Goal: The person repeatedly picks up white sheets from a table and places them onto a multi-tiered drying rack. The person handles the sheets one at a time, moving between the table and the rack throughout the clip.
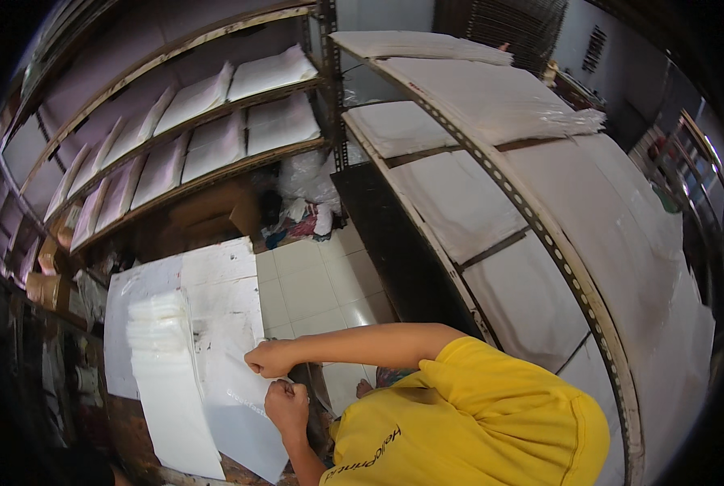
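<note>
My right hand (271, 358) is closed, knuckles up, over the right edge of a white worktable (224, 271). Just below it, my left hand (287, 405) is closed too, thumb side up. Whatever the fingers pinch is hidden or too small to make out. Beside both hands lies a translucent plastic sheet or bag (244, 429) with pale print, its right edge reaching them. To its left a long stack of white plastic sheets or bags (171, 397) rests on the table, shiny and rippled at the far end (158, 320).
Wall shelves (192, 134) with white sheet stacks run along the far left. A metal-framed rack (532, 219) of large white sheets stands close at right, beside a black panel (398, 251). Cloth and plastic (309, 219) lie beyond the tiled floor (301, 279). Cardboard boxes (46, 287) sit at left.
</note>
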### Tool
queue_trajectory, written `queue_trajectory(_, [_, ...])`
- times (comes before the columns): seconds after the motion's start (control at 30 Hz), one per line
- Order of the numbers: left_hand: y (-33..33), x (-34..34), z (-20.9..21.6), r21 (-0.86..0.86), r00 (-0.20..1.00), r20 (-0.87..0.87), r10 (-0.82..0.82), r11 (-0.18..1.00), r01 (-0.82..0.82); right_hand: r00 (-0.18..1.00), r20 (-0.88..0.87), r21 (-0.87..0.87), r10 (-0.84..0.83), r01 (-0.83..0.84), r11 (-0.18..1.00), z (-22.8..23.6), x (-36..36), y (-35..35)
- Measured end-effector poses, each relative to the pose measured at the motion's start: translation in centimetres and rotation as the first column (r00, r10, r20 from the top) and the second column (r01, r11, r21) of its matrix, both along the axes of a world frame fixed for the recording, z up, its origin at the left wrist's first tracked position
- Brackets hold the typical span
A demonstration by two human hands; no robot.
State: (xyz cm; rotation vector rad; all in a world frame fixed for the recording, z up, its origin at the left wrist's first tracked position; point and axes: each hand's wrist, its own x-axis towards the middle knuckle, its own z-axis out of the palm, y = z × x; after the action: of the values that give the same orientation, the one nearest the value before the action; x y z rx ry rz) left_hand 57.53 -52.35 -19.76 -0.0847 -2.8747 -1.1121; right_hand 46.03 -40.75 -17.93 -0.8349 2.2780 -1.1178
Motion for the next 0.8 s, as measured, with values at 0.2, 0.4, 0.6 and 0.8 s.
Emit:
queue_trajectory(0.2, [1.8, -0.9, 3.3, 0.201, 0.97, -0.217, -0.107, 0.968, 0.152, 0.963, -0.247, 0.227, 0.109, -0.052, 0.973, 2.6, -4.9, -0.8])
queue_trajectory(0.4, [3.9, 0.0, 5.8, 0.274, 0.879, -0.469, -0.086, 0.932, 0.238, 0.911, -0.384, 0.386, 0.154, 0.007, 0.922, 19.5, -11.6, 7.9])
queue_trajectory(0.6, [1.3, 1.7, -1.7, 0.185, 0.965, -0.254, -0.073, 0.975, 0.123, 0.836, -0.416, 0.233, -0.359, 0.479, 0.846, 40.0, -3.3, 26.2])
queue_trajectory(0.8, [-1.4, 2.8, -7.4, -0.202, 0.967, -0.189, -0.172, 0.97, 0.133, 0.451, -0.722, 0.684, 0.526, 0.581, 0.441, 53.5, 20.4, 46.5])
